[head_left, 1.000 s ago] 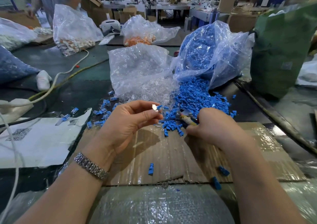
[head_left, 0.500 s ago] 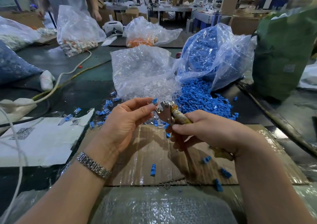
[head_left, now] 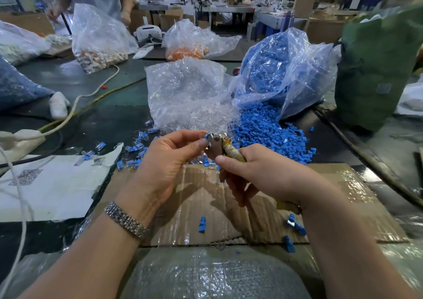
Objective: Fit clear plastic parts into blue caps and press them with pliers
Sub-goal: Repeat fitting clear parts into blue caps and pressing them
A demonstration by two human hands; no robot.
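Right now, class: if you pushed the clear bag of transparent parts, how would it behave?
The clear bag would probably crumple, being thin, wrinkled film. Its open mouth already spills clear parts, so more would likely slide out.
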